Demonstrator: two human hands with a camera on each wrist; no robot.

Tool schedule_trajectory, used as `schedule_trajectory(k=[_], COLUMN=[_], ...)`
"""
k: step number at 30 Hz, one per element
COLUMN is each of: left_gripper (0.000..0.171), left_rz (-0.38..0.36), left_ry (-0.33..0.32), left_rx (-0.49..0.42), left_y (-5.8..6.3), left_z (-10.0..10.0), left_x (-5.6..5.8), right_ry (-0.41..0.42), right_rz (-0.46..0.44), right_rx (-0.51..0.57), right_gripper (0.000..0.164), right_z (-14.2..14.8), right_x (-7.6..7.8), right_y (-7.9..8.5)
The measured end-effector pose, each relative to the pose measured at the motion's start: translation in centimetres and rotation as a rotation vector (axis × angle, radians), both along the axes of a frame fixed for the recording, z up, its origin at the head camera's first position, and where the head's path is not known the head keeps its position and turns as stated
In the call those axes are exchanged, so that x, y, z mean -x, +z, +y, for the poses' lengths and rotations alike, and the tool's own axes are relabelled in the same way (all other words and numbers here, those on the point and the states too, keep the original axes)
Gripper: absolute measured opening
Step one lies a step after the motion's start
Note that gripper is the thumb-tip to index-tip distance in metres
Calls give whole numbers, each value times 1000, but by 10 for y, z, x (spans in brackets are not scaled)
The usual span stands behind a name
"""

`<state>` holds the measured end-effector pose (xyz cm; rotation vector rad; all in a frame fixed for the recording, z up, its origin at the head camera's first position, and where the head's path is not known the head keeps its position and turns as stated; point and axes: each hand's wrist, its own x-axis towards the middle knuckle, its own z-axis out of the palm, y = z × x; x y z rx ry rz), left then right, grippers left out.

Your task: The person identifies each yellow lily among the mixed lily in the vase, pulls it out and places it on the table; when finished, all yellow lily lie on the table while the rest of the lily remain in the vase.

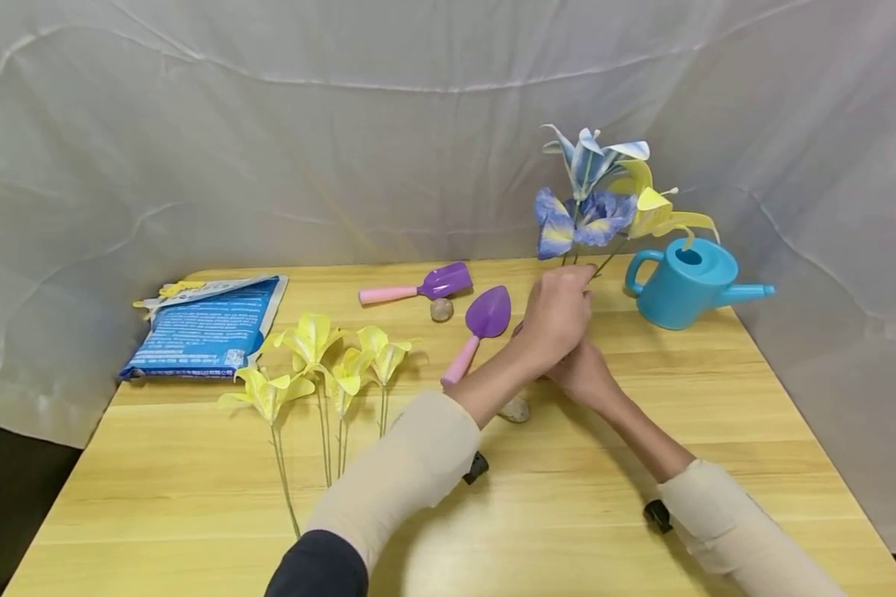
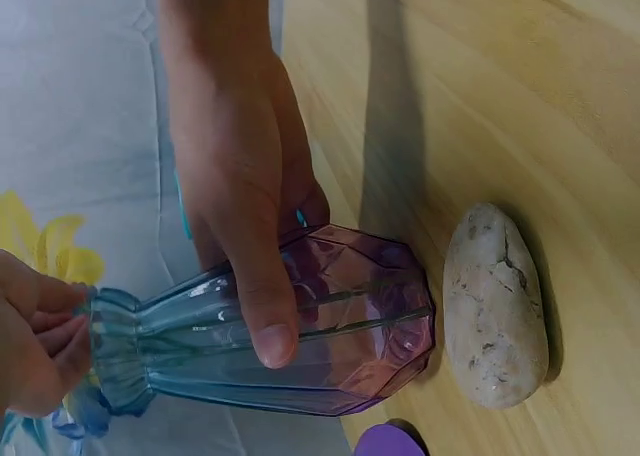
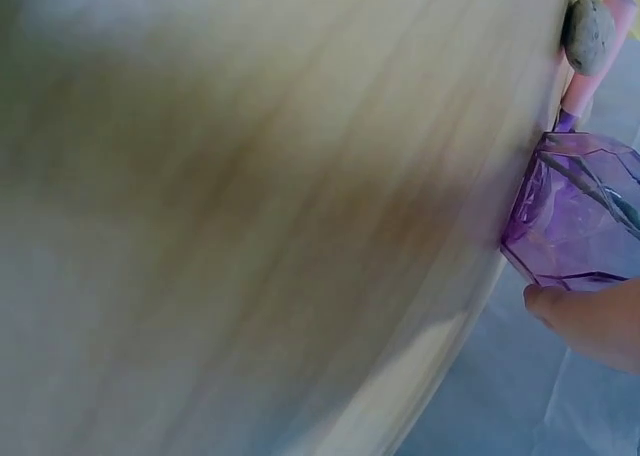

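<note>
At the table's middle, the right hand grips the vase while the left hand pinches flower stems above.

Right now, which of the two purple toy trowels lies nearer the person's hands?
The pointed, rounded-blade trowel, lying just beside the left hand. The other, a square-bladed scoop, lies farther back, beyond a small stone.

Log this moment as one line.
right hand grips glass vase | left hand pinches flower stems at vase mouth | vase upright on table | stone beside base
</note>
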<state>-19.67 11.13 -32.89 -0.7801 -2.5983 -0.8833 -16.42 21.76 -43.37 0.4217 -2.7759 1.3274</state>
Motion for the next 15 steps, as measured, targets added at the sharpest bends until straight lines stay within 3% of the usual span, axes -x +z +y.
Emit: schedule_trajectory(k=[3,6,11,15], left_gripper=[18,21,25,32], left_rz=[52,80,118,162], left_ry=[39,68,73,35], left_rx=[93,123,92,52], left_y=[0,-1,-4,-5], left_z=[5,7,8,8], left_x=[1,1,-1,-4], right_ry=[4,-3,-14,-35], right_rz=[15,11,20,42], right_rx=[-26,-37,-56,-97], right_gripper=[47,36,33,29], right_z=[0,0,0,0], right_x=[1,2,1,0], right_y=[0,0,-1,-1])
